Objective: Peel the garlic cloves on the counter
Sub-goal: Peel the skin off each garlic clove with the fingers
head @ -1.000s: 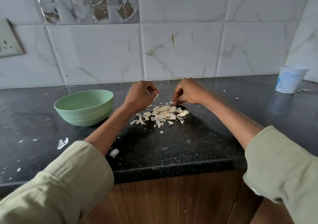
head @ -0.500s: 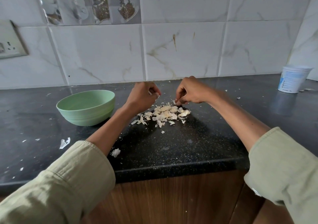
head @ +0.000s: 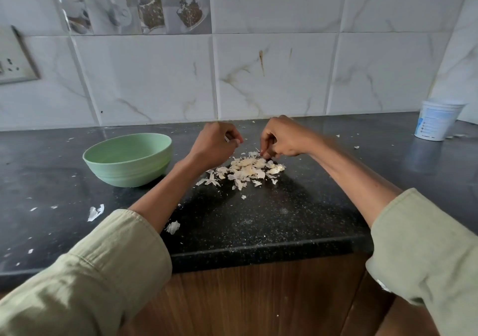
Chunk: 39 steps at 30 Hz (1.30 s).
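Lying just below both hands, garlic pile (head: 248,169); left hand (head: 213,145) pinches a pale piece, right hand (head: 283,138) pinches skin.

A domestic kitchen is indicated. A black speckled stone counter (head: 258,222) is fitted over wood-grain cabinet fronts (head: 258,297). The wall behind is clad in white marble-effect tiles (head: 271,77), with one decorative tile (head: 160,5) printed with food and cups. A wall socket plate (head: 13,61) is mounted at the left. A green bowl (head: 128,158) and a white plastic tub (head: 437,122) are placed on the counter.
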Tool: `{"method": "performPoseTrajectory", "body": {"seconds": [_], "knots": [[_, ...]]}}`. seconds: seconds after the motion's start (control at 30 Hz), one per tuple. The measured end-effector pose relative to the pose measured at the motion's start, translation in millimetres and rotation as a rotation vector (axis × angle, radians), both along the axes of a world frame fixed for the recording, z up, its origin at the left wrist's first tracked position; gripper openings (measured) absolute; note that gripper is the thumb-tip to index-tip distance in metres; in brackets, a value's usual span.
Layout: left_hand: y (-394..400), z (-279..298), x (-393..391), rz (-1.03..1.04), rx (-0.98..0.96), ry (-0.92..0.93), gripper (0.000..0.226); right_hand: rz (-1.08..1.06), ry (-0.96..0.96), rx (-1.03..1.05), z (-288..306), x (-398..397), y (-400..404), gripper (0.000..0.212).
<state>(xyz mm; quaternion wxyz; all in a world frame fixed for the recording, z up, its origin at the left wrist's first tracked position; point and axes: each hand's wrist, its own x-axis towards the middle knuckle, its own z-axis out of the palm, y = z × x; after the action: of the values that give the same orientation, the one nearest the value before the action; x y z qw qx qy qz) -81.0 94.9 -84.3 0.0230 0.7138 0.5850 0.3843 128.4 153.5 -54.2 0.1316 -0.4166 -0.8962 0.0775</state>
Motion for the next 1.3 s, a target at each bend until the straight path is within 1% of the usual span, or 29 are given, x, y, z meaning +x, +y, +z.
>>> {"method": "performPoseTrajectory", "body": {"seconds": [0.07,0.17,0.2,0.23,0.3,0.33,0.37,0.47,0.53,0.57,0.63,0.7,0.77,0.93,1.13,1.3], "knots": [[-1.0,0.4,0.5,-0.004,-0.003,0.005,0.014,0.013,0.079,0.043,1.1,-0.4,-1.3,0.010],[-1.9,1.0,1.4,-0.009,-0.004,0.004,0.015,0.005,0.267,0.287,6.1,-2.5,-3.8,0.008],[-2.7,1.6,2.1,-0.006,-0.004,0.004,0.015,-0.003,0.275,0.310,8.4,-2.7,-3.6,0.008],[-3.1,2.5,2.1,-0.005,-0.001,0.004,0.015,-0.013,0.210,0.269,9.3,-3.3,-4.9,0.011],[-2.6,3.1,2.4,-0.008,0.000,0.001,0.015,-0.037,-0.030,0.100,5.2,-4.6,-6.2,0.017],[-2.4,2.6,3.1,-0.011,0.001,0.001,0.015,-0.045,-0.091,0.047,2.9,-3.6,-4.3,0.017],[-2.3,1.7,4.1,-0.014,0.000,0.004,0.015,-0.048,-0.102,0.028,1.6,-2.1,-2.0,0.016],[-1.7,0.9,5.9,-0.020,-0.006,-0.015,0.011,-0.033,0.028,0.006,-0.4,2.7,3.1,0.017],[-1.1,1.7,7.3,-0.047,-0.003,-0.053,0.003,0.001,0.193,0.030,-0.6,4.6,3.0,0.013],[-0.9,2.1,8.2,-0.073,0.001,-0.070,0.005,0.030,0.291,0.045,0.5,3.7,1.8,0.010],[0.1,3.0,8.4,-0.115,0.010,-0.115,0.011,0.097,0.488,0.023,5.6,0.2,0.7,0.013],[0.2,3.9,7.3,-0.125,0.036,-0.173,0.013,0.139,0.591,-0.051,7.4,-3.0,0.4,0.022],[-0.2,4.9,6.0,-0.127,0.063,-0.225,0.012,0.156,0.612,-0.104,6.6,-4.5,-0.5,0.026],[-3.9,8.2,5.5,-0.145,0.068,-0.318,0.014,0.192,0.712,-0.176,5.2,-7.5,-1.8,0.023],[-3.3,8.3,5.0,-0.174,0.032,-0.407,0.021,0.224,0.741,-0.185,5.2,-7.2,-2.3,0.024],[-5.4,8.6,6.7,-0.192,0.037,-0.420,0.021,0.229,0.755,-0.169,4.9,-6.9,-0.6,0.024]]}}
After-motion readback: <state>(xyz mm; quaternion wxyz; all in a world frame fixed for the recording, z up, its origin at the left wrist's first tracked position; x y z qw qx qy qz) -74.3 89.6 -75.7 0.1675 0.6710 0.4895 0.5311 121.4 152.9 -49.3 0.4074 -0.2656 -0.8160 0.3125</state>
